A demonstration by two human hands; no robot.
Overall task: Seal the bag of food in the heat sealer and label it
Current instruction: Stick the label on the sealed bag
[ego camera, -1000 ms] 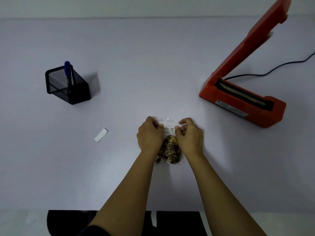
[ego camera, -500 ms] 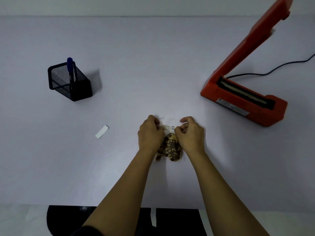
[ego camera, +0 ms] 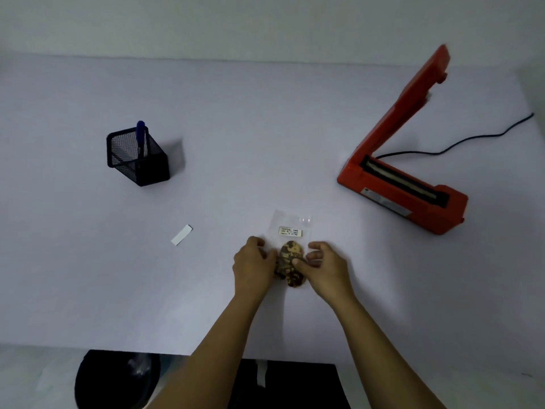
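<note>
A clear bag of food lies flat on the white table, brown mottled food in its near half. A small printed label sits across the bag above the food. My left hand grips the bag's left edge beside the food. My right hand holds the right edge, its thumb resting on the food. The red heat sealer stands at the right with its arm raised, apart from the bag.
A black mesh pen holder with a blue pen stands at the left. A white paper strip lies left of the bag. The sealer's black cable runs off right. Dark objects sit below the table's near edge.
Both hands have slid back from the label area to the bag's near half, uncovering the label and the bag's top. The camera view has tilted, shifting everything lower.
</note>
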